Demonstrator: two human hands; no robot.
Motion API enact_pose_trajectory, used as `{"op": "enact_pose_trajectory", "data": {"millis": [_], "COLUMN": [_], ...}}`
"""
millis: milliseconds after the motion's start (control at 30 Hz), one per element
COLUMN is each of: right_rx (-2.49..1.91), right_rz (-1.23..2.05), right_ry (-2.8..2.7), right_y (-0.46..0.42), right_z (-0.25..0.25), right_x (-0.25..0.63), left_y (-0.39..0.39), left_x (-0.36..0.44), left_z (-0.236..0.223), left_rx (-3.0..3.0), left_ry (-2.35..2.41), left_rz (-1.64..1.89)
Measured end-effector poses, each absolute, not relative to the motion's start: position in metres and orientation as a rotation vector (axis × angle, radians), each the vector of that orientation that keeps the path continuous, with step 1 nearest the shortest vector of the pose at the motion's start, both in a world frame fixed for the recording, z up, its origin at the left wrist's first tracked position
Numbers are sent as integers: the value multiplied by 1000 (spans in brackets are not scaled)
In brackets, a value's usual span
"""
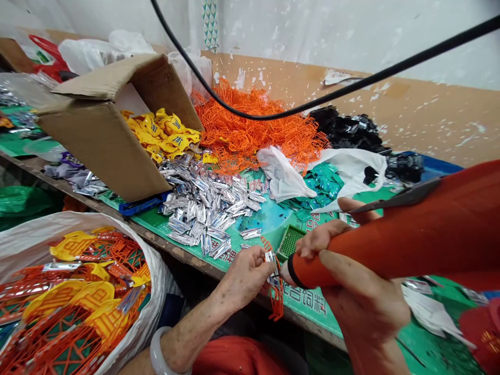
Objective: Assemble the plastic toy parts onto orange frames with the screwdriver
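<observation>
Your left hand (244, 278) pinches the light, springy orange plastic lattice (276, 297), best held near its silver foil strip (269, 256), while your right hand (363, 307) wraps the orange-handled tool (332, 265).

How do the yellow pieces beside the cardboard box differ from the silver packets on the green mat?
The yellow pieces are bright and crumpled, the silver packets shiny and straighter. The yellow heap touches the cardboard box; the silver heap spreads over the green mat. Both lie in heaps.
</observation>
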State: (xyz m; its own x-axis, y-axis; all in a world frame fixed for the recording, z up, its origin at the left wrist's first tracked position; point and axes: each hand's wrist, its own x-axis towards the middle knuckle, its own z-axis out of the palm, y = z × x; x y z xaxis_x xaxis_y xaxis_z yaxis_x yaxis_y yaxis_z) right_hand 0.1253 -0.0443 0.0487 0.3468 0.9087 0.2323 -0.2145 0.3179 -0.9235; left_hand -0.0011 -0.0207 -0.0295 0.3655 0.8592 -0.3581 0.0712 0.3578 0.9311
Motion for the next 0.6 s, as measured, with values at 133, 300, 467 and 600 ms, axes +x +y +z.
{"op": "enact_pose_trajectory", "data": {"millis": [133, 300, 467, 600], "right_rx": [-984, -895, -844, -849], "right_rz": [865, 872, 882, 913], "right_ry": [-991, -1082, -1104, -1070], "right_y": [-46, -46, -47, -47], "right_z": [43, 35, 31, 26], "right_x": [125, 125, 122, 129], "left_y": [-23, -24, -24, -26], "left_x": [0, 2, 2, 5], "left_z": [-33, -35, -35, -35], "left_rx": [1086, 1087, 1066, 1039], "left_ry": [1091, 1119, 1122, 1114], "left_rz": [670, 687, 688, 693]}}
